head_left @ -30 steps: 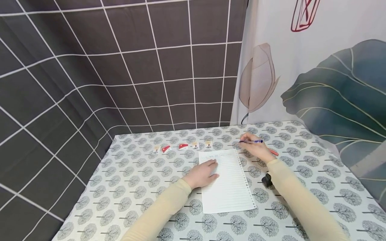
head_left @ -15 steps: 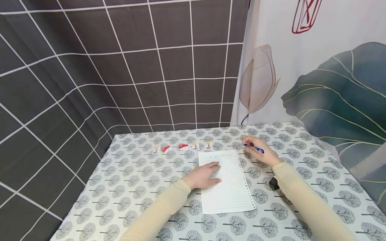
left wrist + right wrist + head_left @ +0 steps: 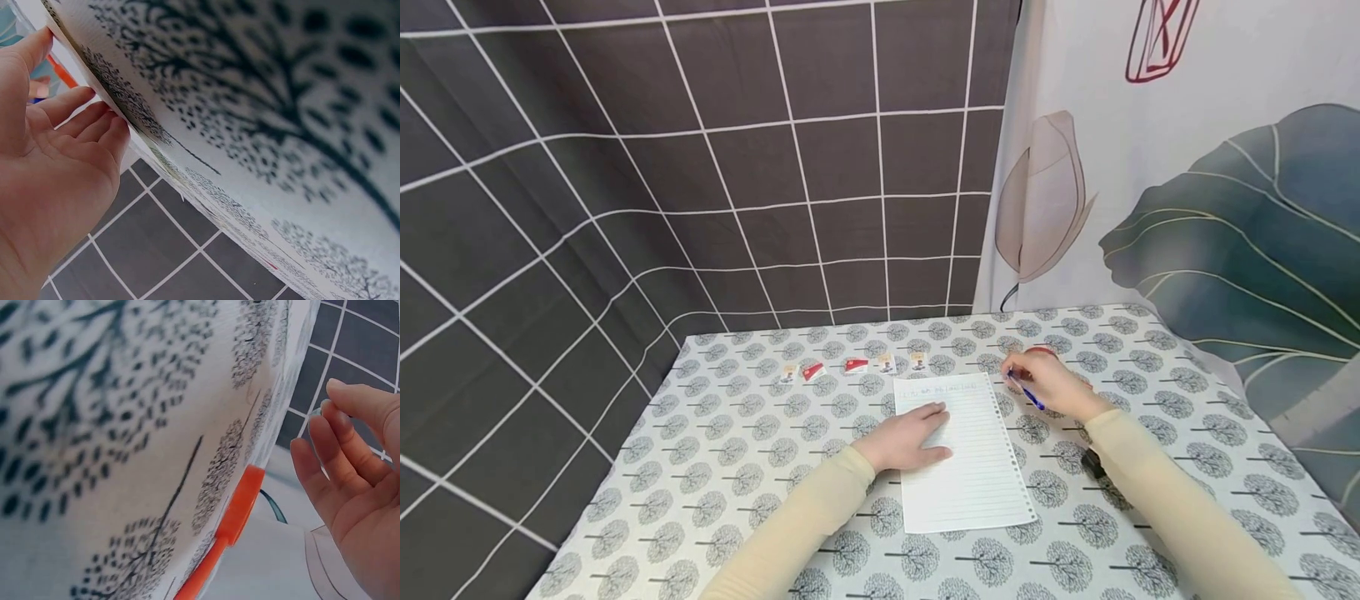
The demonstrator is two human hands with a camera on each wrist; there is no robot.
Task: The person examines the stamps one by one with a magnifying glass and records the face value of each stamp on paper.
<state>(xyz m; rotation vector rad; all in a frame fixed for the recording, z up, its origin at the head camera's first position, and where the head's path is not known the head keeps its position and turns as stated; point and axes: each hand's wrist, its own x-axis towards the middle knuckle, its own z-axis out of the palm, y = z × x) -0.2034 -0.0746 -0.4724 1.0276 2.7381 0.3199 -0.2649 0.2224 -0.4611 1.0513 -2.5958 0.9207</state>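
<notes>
My left hand (image 3: 910,439) rests on a lined sheet of paper (image 3: 966,492), fingers and thumb extended. In the left wrist view the fingers (image 3: 112,134) touch the sheet at their tips. Faint blue handwriting (image 3: 947,389) runs along the top of the page. Just off the page's upper right edge, my right hand (image 3: 1052,383) pinches a blue pen (image 3: 1033,400), which slants back toward me. The right wrist view shows thumb and fingers (image 3: 350,406) meeting, with most of the pen hidden behind them.
Several small cards, among them a red and white card (image 3: 856,365) and a pale picture card (image 3: 917,360), lie beyond the paper. A long orange object (image 3: 244,503) lies beside the right hand, mostly covered in the head view. A dark gridded curtain (image 3: 835,167) stands behind the table.
My right hand has shifted slightly right and toward me, uncovering the orange object's far end. The pen has turned, its rear end swinging down toward me. My left hand has slid slightly right.
</notes>
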